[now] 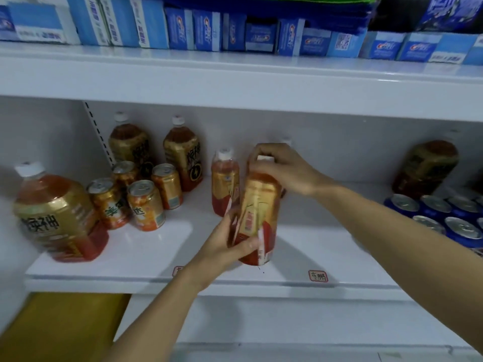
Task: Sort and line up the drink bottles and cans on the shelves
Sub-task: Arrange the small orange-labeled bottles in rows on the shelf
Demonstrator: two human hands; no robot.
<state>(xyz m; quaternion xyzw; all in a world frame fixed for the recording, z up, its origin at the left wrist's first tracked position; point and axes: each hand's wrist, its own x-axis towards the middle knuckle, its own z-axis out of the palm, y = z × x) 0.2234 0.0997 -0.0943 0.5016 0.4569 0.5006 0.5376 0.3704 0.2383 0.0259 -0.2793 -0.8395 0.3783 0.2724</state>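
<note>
Only the head view here. Both hands are on one bottle (257,218) near the front edge of the middle shelf (300,246), roughly at its centre. Left hand (230,244) has its grip wrapped round the lower body, right hand (283,169) has its grip pinched over the white cap. The bottle tilts a bit and I can't tell if its base sits on the shelf or is just off it.

My guess at the step: placing or straightening this one to start a front row. Next move probably needs it set upright, label facing out, lined up with the twin bottle (225,181) just behind it, then both hands let go without tipping it.

Toward the left end it's a jumble: a big bottle (58,215) at the front left corner, two more (183,155) at the back, and orange cans (146,205) clustered between. Blue cans (428,212) sit at the right end with another big bottle (426,168) behind.

Writing: big black Chinese characters on the gold labels, too blurry to read for sure. A red tag (318,276) on the front edge seems to say 东鹏. The blue boxes (206,30) on the upper shelf are unreadable.
</note>
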